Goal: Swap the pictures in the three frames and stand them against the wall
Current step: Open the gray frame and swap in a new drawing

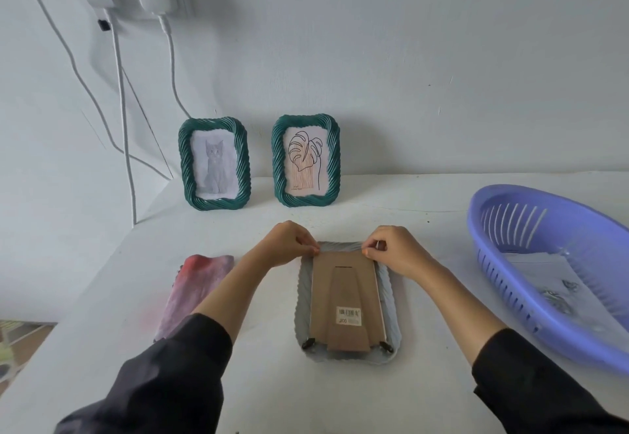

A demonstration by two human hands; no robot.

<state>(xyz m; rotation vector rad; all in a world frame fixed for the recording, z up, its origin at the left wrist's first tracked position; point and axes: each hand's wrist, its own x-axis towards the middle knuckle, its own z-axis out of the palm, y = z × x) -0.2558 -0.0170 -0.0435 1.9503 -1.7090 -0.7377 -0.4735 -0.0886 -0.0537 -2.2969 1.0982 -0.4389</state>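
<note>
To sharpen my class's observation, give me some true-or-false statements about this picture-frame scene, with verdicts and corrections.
1. The cat frame and the leaf frame both stand against the wall. True.
2. The cat frame stands right of the leaf frame. False: it stands on its left.
3. The third frame lies face down, cardboard back up. True.
4. Only the right hand touches the cardboard back. False: the left hand pinches its far edge too.
5. The purple basket sits left of the third frame. False: it sits on its right.
</note>
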